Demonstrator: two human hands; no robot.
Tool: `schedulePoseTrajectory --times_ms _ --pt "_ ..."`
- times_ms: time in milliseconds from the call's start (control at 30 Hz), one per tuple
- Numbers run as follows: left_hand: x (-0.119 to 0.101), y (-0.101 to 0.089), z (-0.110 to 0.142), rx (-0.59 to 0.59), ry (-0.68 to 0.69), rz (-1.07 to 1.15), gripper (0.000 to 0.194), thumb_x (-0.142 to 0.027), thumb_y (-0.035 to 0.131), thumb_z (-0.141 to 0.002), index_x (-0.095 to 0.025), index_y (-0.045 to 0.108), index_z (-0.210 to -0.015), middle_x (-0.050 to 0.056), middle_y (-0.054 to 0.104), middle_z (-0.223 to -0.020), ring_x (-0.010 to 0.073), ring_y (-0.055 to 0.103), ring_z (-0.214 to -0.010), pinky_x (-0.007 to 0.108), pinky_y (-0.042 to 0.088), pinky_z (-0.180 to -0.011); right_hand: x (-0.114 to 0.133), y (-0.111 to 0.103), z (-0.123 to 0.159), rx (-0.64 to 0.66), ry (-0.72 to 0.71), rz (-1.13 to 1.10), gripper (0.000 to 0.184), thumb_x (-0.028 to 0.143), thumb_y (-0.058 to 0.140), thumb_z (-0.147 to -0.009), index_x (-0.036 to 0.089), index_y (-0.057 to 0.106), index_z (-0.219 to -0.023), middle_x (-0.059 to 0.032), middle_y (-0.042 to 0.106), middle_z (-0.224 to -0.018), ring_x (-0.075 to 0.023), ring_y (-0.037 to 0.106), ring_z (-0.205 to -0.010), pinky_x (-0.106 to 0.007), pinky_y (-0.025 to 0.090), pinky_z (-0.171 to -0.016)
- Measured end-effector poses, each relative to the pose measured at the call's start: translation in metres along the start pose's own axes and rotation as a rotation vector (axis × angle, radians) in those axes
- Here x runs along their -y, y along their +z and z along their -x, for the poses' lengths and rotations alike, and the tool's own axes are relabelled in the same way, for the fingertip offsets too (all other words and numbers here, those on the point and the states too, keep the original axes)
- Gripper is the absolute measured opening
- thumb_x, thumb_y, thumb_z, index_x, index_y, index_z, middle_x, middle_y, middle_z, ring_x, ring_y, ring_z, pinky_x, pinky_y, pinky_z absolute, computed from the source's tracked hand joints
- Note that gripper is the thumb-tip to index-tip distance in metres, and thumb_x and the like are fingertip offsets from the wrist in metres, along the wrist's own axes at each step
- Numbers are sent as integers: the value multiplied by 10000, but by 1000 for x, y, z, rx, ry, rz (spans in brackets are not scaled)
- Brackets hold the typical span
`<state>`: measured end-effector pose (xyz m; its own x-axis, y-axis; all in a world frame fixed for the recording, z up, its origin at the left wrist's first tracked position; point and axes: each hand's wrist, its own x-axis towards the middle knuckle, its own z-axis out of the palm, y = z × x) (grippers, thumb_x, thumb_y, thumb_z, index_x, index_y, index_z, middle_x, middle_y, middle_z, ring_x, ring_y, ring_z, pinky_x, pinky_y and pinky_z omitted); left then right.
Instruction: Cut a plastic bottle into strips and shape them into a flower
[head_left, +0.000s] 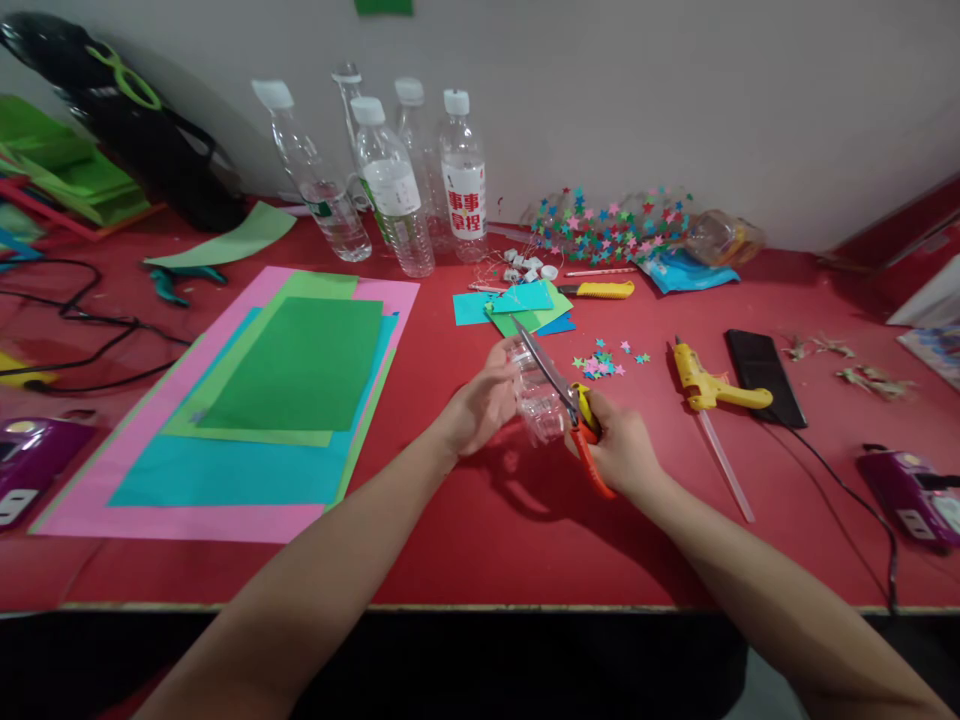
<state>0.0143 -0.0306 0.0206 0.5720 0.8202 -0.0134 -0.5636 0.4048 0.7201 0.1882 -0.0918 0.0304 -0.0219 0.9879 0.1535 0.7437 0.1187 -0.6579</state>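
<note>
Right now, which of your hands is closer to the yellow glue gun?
The right hand. It is left of the yellow glue gun, gripping scissors; the left hand is farther left, holding clear plastic.

You have a phone (763,372) beside a glue gun (701,386), bottles (396,200) near the wall (637,90), and paper (300,370) stacked on the table (465,550).

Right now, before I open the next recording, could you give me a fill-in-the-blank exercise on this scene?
The right hand grips a pair of ____.
The left hand holds a clear plastic piece above the ____ table.
The glue gun beside the black phone is ____.
The bottle with red printing has a ____ cap.
Missing words: scissors; red; yellow; white.
</note>
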Motion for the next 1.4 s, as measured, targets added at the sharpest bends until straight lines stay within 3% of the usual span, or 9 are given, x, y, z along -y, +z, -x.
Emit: schedulePoseTrajectory --times_ms 167,433,767,1000,1133,1233,1400 --pt "1 -3 -2 -69 8 -163 680 -162 695 -696 -271 414 -1306 68 631 -1130 244 621 -1096 487 426 -1018 1 0 1 5 1 -18 261 392 519 -668 250 306 -618 88 264 -482 -81 237 -440 -208 220 -435" --pt "-3 -8 -2 -27 33 -267 632 -268 691 -795 -270 407 -1360 96 640 -1155 249 636 -1072 460 443 -989 -1 -5 -2 -11 25 -44 229 369 472 -679 246 292 -611 84 279 -489 -76 252 -456 -202 234 -433" --pt "-6 -10 -2 -25 3 -314 695 -228 726 -758 -269 410 -1376 84 660 -1119 224 652 -1031 395 464 -955 -2 -2 -3 -12 26 -23 285 415 478 -707 244 278 -598 86 247 -490 -76 231 -472 -202 206 -430" --pt "1 -8 -5 -110 15 -344 654 -213 743 -680 -242 458 -1268 51 674 -997 213 661 -958 376 497 -871 0 1 0 49 -19 47 270 409 488 -701 246 285 -632 81 275 -491 -79 244 -446 -210 200 -447" --pt "8 -8 -8 -91 59 -313 614 -229 720 -710 -253 446 -1259 21 678 -923 190 680 -870 351 526 -798 2 1 2 114 -63 105 221 375 499 -679 242 323 -658 65 334 -514 -85 263 -445 -224 202 -474" --pt "8 -6 -8 -140 69 -303 613 -205 735 -688 -237 446 -1228 3 671 -875 175 681 -795 317 531 -719 2 1 2 133 -77 143 204 386 503 -697 238 364 -674 61 338 -525 -90 269 -456 -229 202 -486" --pt "6 -2 -6 -132 26 -266 540 -226 758 -666 -225 456 -1114 30 690 -919 190 685 -798 350 525 -747 0 0 1 127 -82 185 199 379 480 -709 240 342 -677 63 324 -518 -92 271 -449 -230 191 -485"
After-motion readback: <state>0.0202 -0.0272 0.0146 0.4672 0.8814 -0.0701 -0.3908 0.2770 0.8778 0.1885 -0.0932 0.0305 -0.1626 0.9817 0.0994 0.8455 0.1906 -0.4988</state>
